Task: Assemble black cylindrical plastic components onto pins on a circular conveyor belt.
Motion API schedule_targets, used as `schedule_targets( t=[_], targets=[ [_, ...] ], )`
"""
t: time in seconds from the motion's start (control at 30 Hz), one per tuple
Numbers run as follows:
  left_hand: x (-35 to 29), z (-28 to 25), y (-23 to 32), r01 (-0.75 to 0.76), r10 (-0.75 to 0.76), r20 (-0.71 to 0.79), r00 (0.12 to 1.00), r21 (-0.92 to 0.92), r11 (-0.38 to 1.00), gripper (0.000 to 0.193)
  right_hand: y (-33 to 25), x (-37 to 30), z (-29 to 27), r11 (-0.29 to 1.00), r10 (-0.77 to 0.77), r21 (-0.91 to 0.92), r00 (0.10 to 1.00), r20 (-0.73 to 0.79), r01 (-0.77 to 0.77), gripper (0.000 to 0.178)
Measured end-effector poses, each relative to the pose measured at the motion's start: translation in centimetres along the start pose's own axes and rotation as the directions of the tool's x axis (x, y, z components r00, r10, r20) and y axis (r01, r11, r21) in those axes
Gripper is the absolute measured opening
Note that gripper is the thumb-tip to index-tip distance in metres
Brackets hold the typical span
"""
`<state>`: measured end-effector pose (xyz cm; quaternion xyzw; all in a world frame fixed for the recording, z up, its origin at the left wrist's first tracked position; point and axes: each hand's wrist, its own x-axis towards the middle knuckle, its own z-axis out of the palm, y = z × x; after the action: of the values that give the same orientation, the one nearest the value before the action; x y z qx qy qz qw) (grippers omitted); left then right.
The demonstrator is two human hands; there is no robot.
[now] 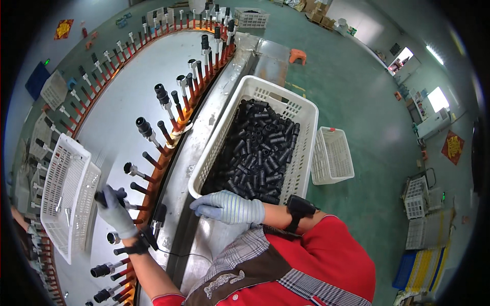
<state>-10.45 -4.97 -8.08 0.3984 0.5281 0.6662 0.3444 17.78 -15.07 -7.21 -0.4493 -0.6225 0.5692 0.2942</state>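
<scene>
My left hand (116, 215), in a pale glove, is closed around black plastic sleeves (120, 193) beside the ring of upright spindles. Its fingers partly hide them, and I cannot tell how many there are. At the near end of a white basket (301, 104), my right hand (224, 206), in a striped glove, has its fingers curled together; whatever may be inside is hidden. A heap of short black ribbed sleeves (260, 153) lies in that basket. Along the ring, red-stemmed spindles stand, and some carry a black sleeve (144, 126) on a metal holder.
A white basket (56, 178) with a few small metal pieces stands on the machine's pale top, left of my left hand. A metal ledge (196, 143) runs between ring and sleeve basket. Another white basket (334, 153) and an orange stool (297, 56) are on the green floor.
</scene>
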Motion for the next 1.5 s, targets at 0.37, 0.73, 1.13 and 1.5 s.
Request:
schedule_targets(
  t=[0.37,0.73,1.13,1.5],
  targets=[
    [-1.6,-7.1,-2.6,-0.208,0.202,-0.079,0.976,-0.083,0.975,0.01,-8.8,14.4,10.2,0.547,-0.8,-0.418,0.599,-0.009,0.725,0.049],
    [-1.8,-21.5,-11.2,-0.096,0.154,-0.236,0.96,0.239,0.966,0.028,-10.0,16.3,25.9,0.598,-0.76,-0.415,0.649,-0.024,0.685,0.022],
    [-4.9,-24.2,-2.9,-0.245,0.103,-0.35,0.931,-0.388,0.889,0.02,-10.2,11.7,24.7,0.657,-0.721,-0.072,0.653,0.231,0.751,0.028],
    [-12.6,-20.0,5.4,0.143,0.491,-0.498,0.715,0.791,0.594,0.072,7.1,-0.9,-23.4,0.351,0.304,-0.917,0.949,-0.081,-0.19,0.036]
  ],
)
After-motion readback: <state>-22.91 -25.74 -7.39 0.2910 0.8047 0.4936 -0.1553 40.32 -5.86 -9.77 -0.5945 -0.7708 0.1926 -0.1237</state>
